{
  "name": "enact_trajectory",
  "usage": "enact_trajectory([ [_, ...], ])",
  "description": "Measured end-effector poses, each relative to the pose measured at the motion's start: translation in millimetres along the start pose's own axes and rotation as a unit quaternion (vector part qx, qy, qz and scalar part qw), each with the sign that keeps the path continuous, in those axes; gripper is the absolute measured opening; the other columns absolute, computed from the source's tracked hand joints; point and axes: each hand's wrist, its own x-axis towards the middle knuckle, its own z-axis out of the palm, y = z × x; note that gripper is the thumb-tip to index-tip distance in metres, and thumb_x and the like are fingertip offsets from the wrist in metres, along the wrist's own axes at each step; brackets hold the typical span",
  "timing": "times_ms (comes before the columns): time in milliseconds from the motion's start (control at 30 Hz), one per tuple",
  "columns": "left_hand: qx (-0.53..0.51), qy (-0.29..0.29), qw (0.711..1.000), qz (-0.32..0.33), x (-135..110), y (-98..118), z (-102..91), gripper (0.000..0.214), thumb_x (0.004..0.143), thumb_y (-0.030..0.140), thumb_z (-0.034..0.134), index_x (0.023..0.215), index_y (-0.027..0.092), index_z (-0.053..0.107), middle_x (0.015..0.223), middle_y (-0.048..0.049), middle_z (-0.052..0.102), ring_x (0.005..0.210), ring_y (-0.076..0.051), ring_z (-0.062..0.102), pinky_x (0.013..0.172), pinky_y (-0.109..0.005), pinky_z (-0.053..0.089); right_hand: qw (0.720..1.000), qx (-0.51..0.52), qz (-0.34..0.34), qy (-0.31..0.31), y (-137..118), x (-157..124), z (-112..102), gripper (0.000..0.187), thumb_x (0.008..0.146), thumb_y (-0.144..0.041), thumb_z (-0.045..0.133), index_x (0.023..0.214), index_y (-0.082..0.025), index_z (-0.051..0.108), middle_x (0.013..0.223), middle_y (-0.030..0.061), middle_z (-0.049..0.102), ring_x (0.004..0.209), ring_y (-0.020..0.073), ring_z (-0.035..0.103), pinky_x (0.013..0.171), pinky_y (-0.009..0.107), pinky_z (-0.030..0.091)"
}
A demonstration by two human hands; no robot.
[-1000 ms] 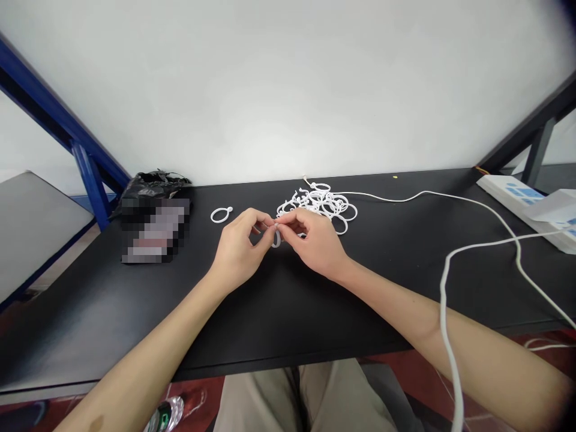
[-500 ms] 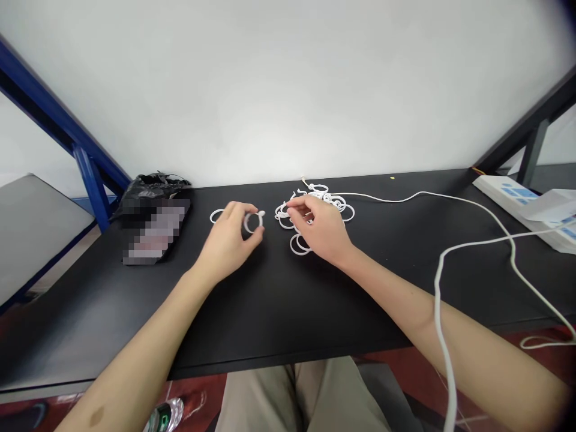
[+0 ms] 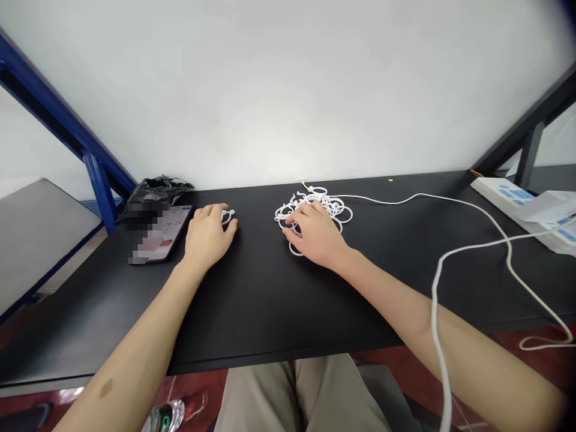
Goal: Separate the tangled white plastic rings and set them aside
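Observation:
My left hand lies on the black table, left of centre, fingers closed over a white plastic ring that sticks out at the fingertips. A second ring lay at this spot earlier and is now hidden under the hand. My right hand rests on the near edge of a tangled pile of white rings. Its fingers are spread over the pile and grip nothing that I can see.
A phone lies left of my left hand, with a crumpled black bag behind it. A white cable runs from the pile to a power strip at the right. Blue frame at left; bottle below the table edge.
My hands parted from the middle. The left hand carried one ring left to where the single ring lay. The right hand went back onto the pile.

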Motion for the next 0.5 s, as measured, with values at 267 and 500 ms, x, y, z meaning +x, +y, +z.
enact_trajectory([
  [267,-0.092,-0.053,0.991,0.082,-7.1,31.9,-10.2,0.023,0.09,0.032,0.051,0.106,0.02,0.063,0.111,-0.0095,0.068,0.11,-0.029,0.055,0.098,-0.045,0.043,0.999,-0.025,-0.027,-0.017,-3.3,-0.2,2.4,0.02,0.087,-0.034,0.065,0.09,-0.017,0.074,0.109,0.0127,0.061,0.112,0.0309,0.046,0.098,0.048,0.043],
  [500,-0.136,-0.072,0.979,0.131,-12.2,44.0,-11.9,0.017,0.092,0.028,0.049,0.096,0.023,0.065,0.102,-0.0034,0.072,0.101,-0.024,0.057,0.097,-0.042,0.044,0.998,0.038,-0.052,0.007,-8.6,-3.8,2.0,0.012,0.088,-0.023,0.062,0.079,-0.019,0.069,0.11,0.0088,0.061,0.11,0.0259,0.046,0.1,0.043,0.041],
])
